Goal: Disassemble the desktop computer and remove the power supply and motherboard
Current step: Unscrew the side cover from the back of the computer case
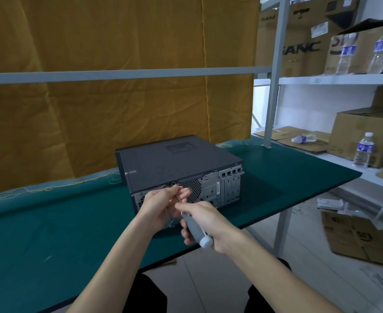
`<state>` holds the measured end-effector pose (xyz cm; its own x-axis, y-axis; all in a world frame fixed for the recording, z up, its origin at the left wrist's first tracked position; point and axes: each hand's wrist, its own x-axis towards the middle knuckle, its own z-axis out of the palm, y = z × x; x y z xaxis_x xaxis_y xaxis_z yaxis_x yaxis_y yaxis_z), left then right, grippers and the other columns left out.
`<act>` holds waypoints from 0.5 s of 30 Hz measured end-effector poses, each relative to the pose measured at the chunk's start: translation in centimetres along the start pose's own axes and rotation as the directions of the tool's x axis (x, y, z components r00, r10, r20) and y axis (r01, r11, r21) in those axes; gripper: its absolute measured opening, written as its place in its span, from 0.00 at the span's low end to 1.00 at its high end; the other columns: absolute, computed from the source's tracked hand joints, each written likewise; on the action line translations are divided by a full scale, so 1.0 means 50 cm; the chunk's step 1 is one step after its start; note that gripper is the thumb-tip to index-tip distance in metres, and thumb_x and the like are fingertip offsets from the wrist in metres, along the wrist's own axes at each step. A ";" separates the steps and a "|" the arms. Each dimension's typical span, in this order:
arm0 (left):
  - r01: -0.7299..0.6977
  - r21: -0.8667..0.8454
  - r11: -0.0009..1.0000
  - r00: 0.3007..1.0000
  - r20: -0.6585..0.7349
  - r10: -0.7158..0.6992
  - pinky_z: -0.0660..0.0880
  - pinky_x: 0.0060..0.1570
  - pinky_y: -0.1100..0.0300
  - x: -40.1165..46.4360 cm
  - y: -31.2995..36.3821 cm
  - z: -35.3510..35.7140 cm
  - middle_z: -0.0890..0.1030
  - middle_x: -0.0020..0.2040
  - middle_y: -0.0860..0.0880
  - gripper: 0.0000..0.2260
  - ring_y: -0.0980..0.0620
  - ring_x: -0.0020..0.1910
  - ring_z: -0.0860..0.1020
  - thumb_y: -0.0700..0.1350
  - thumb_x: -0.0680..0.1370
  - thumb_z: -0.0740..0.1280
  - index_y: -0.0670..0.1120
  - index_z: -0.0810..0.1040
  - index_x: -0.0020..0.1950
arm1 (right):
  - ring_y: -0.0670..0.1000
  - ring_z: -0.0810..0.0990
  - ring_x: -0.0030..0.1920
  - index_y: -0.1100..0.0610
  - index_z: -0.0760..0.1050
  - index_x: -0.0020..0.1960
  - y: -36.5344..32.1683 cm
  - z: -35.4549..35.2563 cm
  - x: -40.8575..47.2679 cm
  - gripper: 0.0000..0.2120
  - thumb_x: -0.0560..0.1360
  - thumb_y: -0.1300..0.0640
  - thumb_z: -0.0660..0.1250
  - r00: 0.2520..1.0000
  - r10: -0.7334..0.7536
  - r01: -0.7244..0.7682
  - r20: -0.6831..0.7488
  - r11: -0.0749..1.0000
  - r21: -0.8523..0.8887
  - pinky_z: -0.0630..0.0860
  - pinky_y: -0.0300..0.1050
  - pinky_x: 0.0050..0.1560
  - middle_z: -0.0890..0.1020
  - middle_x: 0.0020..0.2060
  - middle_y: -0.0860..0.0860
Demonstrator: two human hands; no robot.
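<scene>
The desktop computer (181, 168) is sitting closed on the green table (50, 233), rear panel facing me. My right hand (208, 224) is gripping the screwdriver (195, 229); my left hand (163, 205) is pinching its shaft. The case is looking heavy, rigid, sharp-edged; I am judging its sides the safest hold.

Storeroom with a green bench (50, 233) and curtain backdrop

An ochre curtain (118, 86) hangs behind the bench, crossed by a grey rail (118, 74). To the right, white metal shelving (335, 80) carries cardboard boxes (364, 136) and water bottles (364, 150); pale floor tiles (298, 279) lie below.
</scene>
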<state>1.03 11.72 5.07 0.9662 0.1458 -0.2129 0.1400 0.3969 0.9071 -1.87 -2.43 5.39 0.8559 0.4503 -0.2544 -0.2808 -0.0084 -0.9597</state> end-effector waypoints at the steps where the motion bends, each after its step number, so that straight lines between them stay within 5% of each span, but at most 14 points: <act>1: 0.010 -0.008 1.000 1.000 0.023 -0.010 0.80 0.31 0.61 -0.002 0.001 -0.001 0.87 0.48 0.41 0.13 0.53 0.36 0.85 0.39 0.84 0.64 0.32 0.79 0.63 | 0.51 0.78 0.29 0.61 0.75 0.48 0.000 -0.003 -0.004 0.13 0.82 0.51 0.65 0.996 0.056 -0.067 0.073 0.985 0.160 0.78 0.43 0.28 0.77 0.32 0.54; 4: 0.017 -0.009 1.000 0.997 0.073 -0.017 0.80 0.33 0.62 -0.002 -0.003 -0.008 0.87 0.50 0.43 0.14 0.53 0.38 0.85 0.41 0.86 0.60 0.33 0.78 0.64 | 0.51 0.79 0.30 0.63 0.75 0.52 -0.006 -0.006 -0.012 0.12 0.82 0.53 0.62 0.980 0.095 -0.152 0.177 0.928 0.340 0.76 0.41 0.28 0.78 0.33 0.55; 9: -0.066 0.107 0.992 0.995 -0.063 0.073 0.80 0.34 0.64 0.003 -0.008 -0.005 0.87 0.45 0.42 0.12 0.52 0.39 0.86 0.41 0.80 0.71 0.32 0.81 0.56 | 0.53 0.78 0.25 0.69 0.78 0.50 -0.002 0.011 -0.001 0.13 0.79 0.57 0.70 0.987 -0.131 0.107 -0.097 0.969 -0.224 0.75 0.42 0.25 0.79 0.30 0.57; 12: -0.013 -0.012 1.000 0.999 -0.031 0.012 0.77 0.28 0.64 0.001 -0.010 0.004 0.86 0.44 0.43 0.12 0.55 0.30 0.81 0.38 0.82 0.67 0.31 0.80 0.60 | 0.51 0.76 0.26 0.61 0.76 0.47 0.004 0.010 -0.003 0.11 0.80 0.53 0.69 1.000 0.002 -0.001 -0.014 1.000 0.015 0.73 0.41 0.25 0.76 0.30 0.54; 15: 0.062 -0.081 0.995 0.998 0.038 -0.059 0.70 0.20 0.67 -0.003 -0.008 -0.001 0.87 0.47 0.46 0.13 0.57 0.26 0.79 0.42 0.85 0.61 0.36 0.80 0.61 | 0.51 0.78 0.30 0.60 0.77 0.48 0.002 0.000 -0.012 0.15 0.82 0.48 0.65 0.969 0.132 -0.205 0.211 0.904 0.375 0.76 0.41 0.26 0.77 0.33 0.55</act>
<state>0.84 11.56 4.70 0.9637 0.0878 -0.2521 0.1815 0.4771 0.8599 -2.42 -2.69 5.47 0.7004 0.6231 -0.3482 -0.5922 0.2350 -0.7708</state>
